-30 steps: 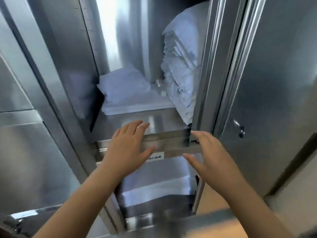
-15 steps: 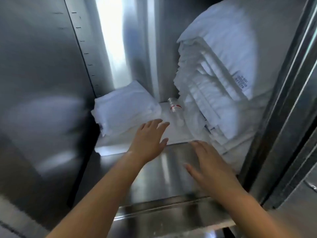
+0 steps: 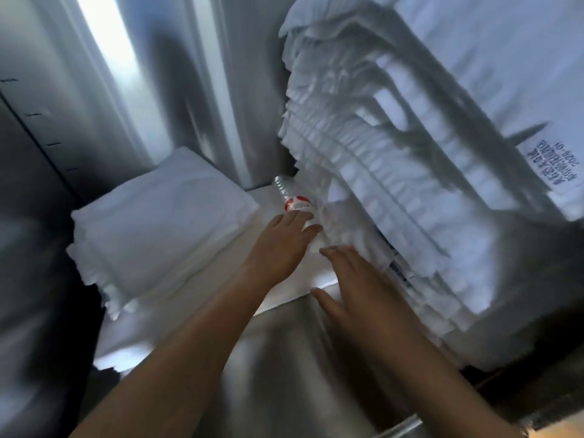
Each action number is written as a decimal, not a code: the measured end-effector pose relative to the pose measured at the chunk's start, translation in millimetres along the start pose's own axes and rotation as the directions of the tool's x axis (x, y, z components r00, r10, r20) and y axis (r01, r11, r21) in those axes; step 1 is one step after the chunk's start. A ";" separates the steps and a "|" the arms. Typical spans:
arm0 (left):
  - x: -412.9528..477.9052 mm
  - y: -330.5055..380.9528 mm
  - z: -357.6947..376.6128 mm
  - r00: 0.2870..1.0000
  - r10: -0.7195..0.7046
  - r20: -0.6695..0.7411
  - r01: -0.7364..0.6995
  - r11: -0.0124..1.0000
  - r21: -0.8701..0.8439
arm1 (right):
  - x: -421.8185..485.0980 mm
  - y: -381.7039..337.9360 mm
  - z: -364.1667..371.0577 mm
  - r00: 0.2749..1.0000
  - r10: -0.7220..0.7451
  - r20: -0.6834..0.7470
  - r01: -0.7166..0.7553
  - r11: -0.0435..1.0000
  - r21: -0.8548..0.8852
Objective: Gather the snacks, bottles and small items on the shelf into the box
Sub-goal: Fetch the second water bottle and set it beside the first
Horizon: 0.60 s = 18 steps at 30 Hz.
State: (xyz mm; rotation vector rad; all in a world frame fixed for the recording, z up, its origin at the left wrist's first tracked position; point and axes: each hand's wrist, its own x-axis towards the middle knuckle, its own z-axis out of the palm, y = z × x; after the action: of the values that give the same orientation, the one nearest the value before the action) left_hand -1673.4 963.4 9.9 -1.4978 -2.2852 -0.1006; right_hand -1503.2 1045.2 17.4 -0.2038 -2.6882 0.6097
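Steel shelf (image 3: 284, 358), left fingers (image 3: 291, 220) touching ribbed clear bottle (image 3: 292, 199), right fingers (image 3: 338, 258) spread flat.

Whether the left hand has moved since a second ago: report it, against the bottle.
Yes. The left hand went from the front edge of the shelf inward to the bottle, fingertips reaching it.

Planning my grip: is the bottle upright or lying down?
Lying down: the bottle stretches along the shelf beside the white stack, left hand touching its near end.

Clear bottle (image 3: 292, 197), red-white label, lying on shelf (image 3: 284, 358) against white stack
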 end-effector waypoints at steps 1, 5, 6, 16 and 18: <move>0.6 -0.3 2.0 1.000 0.018 -0.012 -0.019 1.000 -0.009 | 0.6 0.3 0.5 1.000 -0.002 0.000 0.002 1.000 0.002; -0.6 -2.6 7.0 0.996 0.061 -0.059 -0.062 0.998 -0.021 | -0.2 0.4 1.5 1.000 -0.021 -0.004 0.021 1.000 -0.014; -1.8 -3.1 6.0 0.996 0.057 -0.068 -0.059 0.998 -0.022 | -0.9 0.9 1.6 1.000 -0.021 -0.009 0.021 1.000 -0.003; -57.5 17.4 -77.1 0.859 -0.363 -0.361 0.247 0.912 -0.328 | -20.4 -0.7 1.0 0.996 -0.083 -0.024 0.086 0.984 0.154; -69.7 33.2 -100.7 0.835 -0.439 -0.333 0.287 0.862 -0.418 | -26.3 -3.6 -2.9 0.992 -0.123 -0.025 0.125 0.971 0.202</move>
State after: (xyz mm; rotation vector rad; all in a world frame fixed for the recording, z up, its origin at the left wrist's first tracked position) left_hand -1590.4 889.4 71.1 -1.0152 -2.2298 -0.9016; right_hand -1478.0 1037.3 12.8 0.0154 -2.5807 0.8337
